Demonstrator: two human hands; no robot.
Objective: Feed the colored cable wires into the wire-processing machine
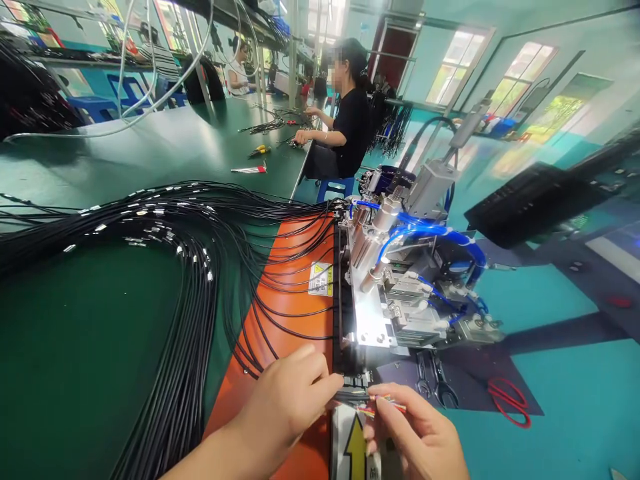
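My left hand (285, 400) pinches a black cable (350, 396) just in front of the machine's slot. My right hand (420, 433) pinches the cable's stripped end, where thin coloured wires (385, 402) fan out. Both hands hover over a yellow arrow label (354, 443) at the orange machine base (295, 313). A large bundle of black cables (190, 280) loops across the green bench (90, 347) to my left. The metal machine (400, 280) with blue air hoses stands right behind my hands.
Red-handled scissors (510, 400) and pliers (440, 383) lie on a dark mat right of the machine. A person in black (345, 127) sits at the far end of the bench, with tools (257, 152) nearby. Another worker (239, 70) sits further back.
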